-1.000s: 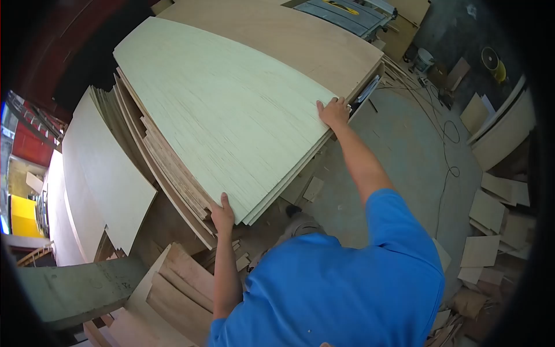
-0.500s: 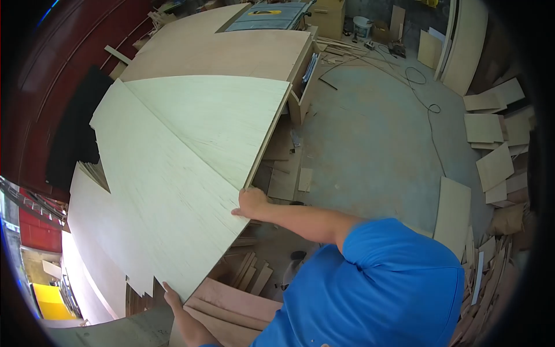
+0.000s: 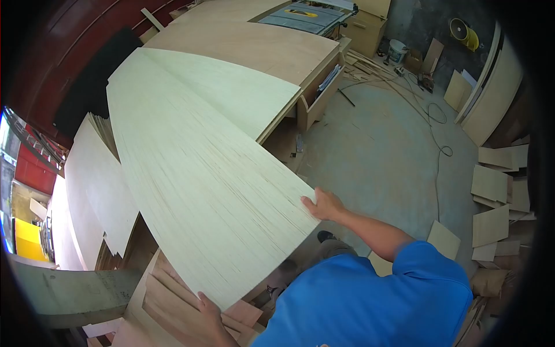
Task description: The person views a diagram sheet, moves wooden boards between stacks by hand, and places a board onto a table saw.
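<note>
A large pale plywood sheet (image 3: 214, 179) with streaky grain reaches from the workbench stack towards my body. My right hand (image 3: 324, 204) grips its right near corner, thumb on top and fingers underneath. At the lower left corner, my left hand (image 3: 210, 309) holds the edge with its thumb showing above; the other fingers are mostly hidden. Beneath the sheet lies another pale plywood sheet (image 3: 248, 95), exposed as a wedge on the right. The near end of the held sheet overhangs the floor.
A table saw (image 3: 303, 17) is set in the far end of the bench top (image 3: 277, 49). An open drawer (image 3: 318, 104) juts out on the right. A cable (image 3: 437, 179) runs across the floor. Board offcuts (image 3: 491, 184) are piled at right, and wood strips (image 3: 173, 303) lie below left.
The held sheet has come towards me and turned across the stack, uncovering more of its near end over the floor. Both hands moved with it, and the camera view has shifted.
</note>
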A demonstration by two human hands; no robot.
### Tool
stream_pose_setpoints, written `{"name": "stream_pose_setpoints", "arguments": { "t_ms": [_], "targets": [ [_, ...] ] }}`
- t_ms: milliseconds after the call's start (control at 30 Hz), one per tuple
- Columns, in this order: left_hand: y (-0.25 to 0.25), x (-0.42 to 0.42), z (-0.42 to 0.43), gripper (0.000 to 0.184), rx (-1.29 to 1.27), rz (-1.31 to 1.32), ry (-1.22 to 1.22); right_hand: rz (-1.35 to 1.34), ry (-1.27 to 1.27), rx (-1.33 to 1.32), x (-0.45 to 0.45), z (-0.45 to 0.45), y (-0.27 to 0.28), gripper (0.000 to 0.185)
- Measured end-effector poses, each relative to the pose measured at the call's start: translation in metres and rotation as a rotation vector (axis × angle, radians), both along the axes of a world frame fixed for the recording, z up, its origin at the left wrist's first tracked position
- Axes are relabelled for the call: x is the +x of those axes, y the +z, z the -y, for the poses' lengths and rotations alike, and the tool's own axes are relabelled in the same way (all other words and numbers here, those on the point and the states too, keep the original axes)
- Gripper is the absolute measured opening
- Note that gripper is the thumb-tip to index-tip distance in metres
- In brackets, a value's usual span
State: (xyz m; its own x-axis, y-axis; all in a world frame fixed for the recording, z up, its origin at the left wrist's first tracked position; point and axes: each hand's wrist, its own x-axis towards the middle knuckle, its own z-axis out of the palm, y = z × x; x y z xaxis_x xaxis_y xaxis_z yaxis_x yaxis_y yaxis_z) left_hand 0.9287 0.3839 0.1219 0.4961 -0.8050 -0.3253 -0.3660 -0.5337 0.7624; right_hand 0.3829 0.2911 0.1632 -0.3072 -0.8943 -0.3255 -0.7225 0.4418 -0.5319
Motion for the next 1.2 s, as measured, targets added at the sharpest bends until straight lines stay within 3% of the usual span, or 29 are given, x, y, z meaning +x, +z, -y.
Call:
{"name": "stream_pose_setpoints", "arguments": {
  "t_ms": [67,133,167,367,533,633,733,833,1000,1100,1200],
  "targets": [
    [0.011,-0.049,-0.04,0.067,0.002,0.089,0.036,-0.005,0.033,0.013,-0.036,-0.03,0.006,0.068],
    [0.04,-0.098,-0.06,0.07,0.184,0.128,0.121,0.03,0.041,0.025,-0.063,-0.05,0.006,0.067],
    [0.034,-0.105,-0.066,0.069,0.062,0.029,0.104,0.062,0.038,0.03,-0.073,-0.055,0.005,0.066],
    [0.05,-0.168,-0.027,0.069,0.176,0.18,0.143,0.219,-0.023,-0.118,-0.088,-0.06,-0.021,0.057],
    [0.06,-0.163,-0.012,0.07,0.221,0.241,0.147,0.31,-0.057,-0.17,-0.092,-0.06,-0.025,0.056],
    [0.05,-0.135,-0.039,0.07,0.212,0.234,0.203,0.309,-0.042,-0.175,-0.089,-0.059,-0.026,0.055],
    [0.021,-0.139,-0.066,0.065,0.239,0.219,0.348,0.111,0.073,-0.075,-0.114,-0.049,-0.021,0.056],
    [0.02,-0.172,-0.084,0.066,0.171,0.299,0.306,0.016,0.107,-0.066,-0.131,-0.046,-0.038,0.055],
    [-0.005,-0.218,-0.098,0.062,0.084,0.474,0.46,0.034,0.155,-0.114,-0.153,-0.019,-0.053,0.049],
    [-0.012,-0.256,-0.104,0.063,0.234,0.424,0.523,0.02,0.227,-0.122,-0.186,0.007,-0.059,0.047],
    [-0.017,-0.298,-0.107,0.062,0.182,0.373,0.524,-0.061,0.301,-0.227,-0.212,0.051,-0.066,0.047]
  ]
}}
